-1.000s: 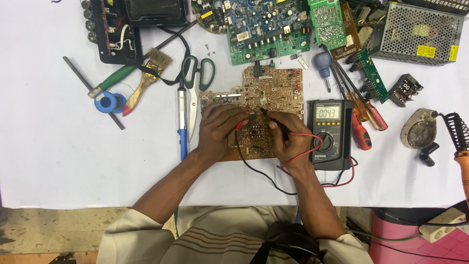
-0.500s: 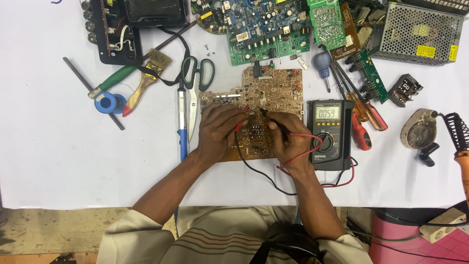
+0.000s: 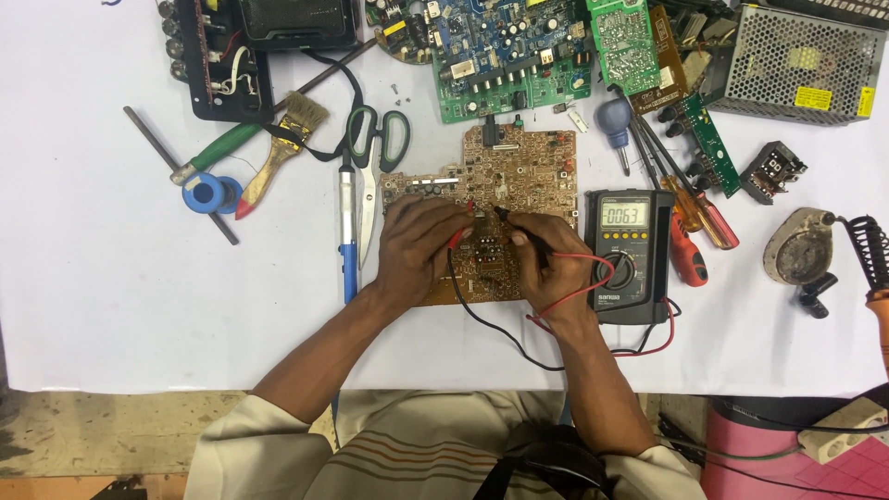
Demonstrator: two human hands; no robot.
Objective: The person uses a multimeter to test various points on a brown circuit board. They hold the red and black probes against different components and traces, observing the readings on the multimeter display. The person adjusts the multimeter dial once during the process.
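Left hand point(image 3: 419, 248): pinching slim red probe point(image 3: 459, 235) on brown bare circuit board point(image 3: 500, 199); tip may slip.
Right hand point(image 3: 546, 264): gripping slim black probe point(image 3: 515, 217); could bridge neighbouring joints.

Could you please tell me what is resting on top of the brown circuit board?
Both hands rest on the brown circuit board: the left hand holds a red probe, the right hand a black probe. The board beneath them is hidden.

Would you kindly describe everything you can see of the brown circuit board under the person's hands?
The brown circuit board lies flat on the white table, solder side up, tan with many small silvery joints and an uneven, stepped outline. The left hand rests on it holding a red probe; the right hand presses a black probe to it. A multimeter sits just right of it.
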